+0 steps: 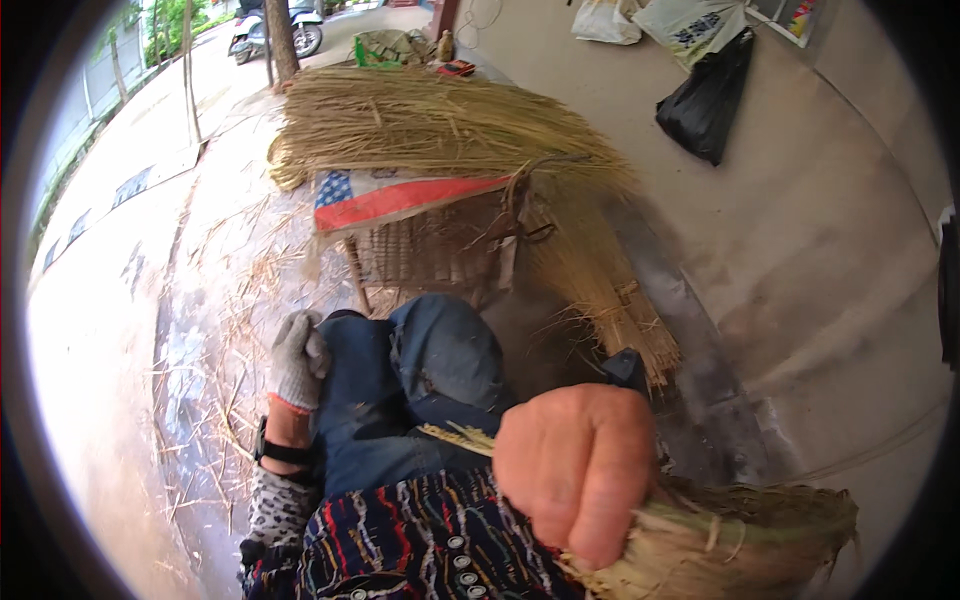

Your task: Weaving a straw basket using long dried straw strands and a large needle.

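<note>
My right hand point(575, 470), bare, is closed in a fist in front of my lap. Pale straw stalk ends point(458, 437) poke out on its left side. To its lower right spreads a thick bundle of straw point(740, 545), bound and pale green-yellow, partly cut off by the lower edge. My left hand point(297, 360) wears a grey knit glove and lies beside my left thigh. Its fingers are curled in, and whatever may be inside them is hidden.
Ahead, a large heap of long straw stalks point(430, 120) lies on a cloth-draped support point(410, 190). More straw bundles point(610, 290) lean at its right. Loose stalks litter the floor at left. Bags point(706, 100) hang on the right wall; a scooter point(280, 30) stands far back.
</note>
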The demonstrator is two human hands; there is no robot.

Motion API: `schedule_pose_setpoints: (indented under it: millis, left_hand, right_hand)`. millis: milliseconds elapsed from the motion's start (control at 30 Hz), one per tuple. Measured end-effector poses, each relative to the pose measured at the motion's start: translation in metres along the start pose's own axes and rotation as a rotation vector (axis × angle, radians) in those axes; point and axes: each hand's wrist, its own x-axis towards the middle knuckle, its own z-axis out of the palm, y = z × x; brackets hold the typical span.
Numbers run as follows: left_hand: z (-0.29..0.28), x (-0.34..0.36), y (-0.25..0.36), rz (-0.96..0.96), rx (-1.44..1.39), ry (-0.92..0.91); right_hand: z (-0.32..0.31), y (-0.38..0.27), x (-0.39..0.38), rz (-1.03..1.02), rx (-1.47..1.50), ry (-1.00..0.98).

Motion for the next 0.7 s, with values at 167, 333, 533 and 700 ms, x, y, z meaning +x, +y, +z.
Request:
schedule_pose_setpoints:
  millis: [167,333,533,700]
  left_hand:
    - [0.008,0.004,0.002,-0.010,-0.011,-0.032]
    - [0.004,-0.001,0.003,-0.023,-0.060,-0.040]
    - [0.004,-0.003,0.000,-0.029,-0.088,-0.015]
    - [0.011,0.004,0.004,-0.009,-0.057,-0.041]
  right_hand:
    - [-0.004,0.000,-0.003,0.010,0.022,-0.028]
    - [0.009,0.009,0.006,-0.052,0.087,0.057]
    - [0.015,0.007,0.014,-0.057,0.034,0.090]
    - [0.003,0.008,0.022,-0.082,0.080,-0.042]
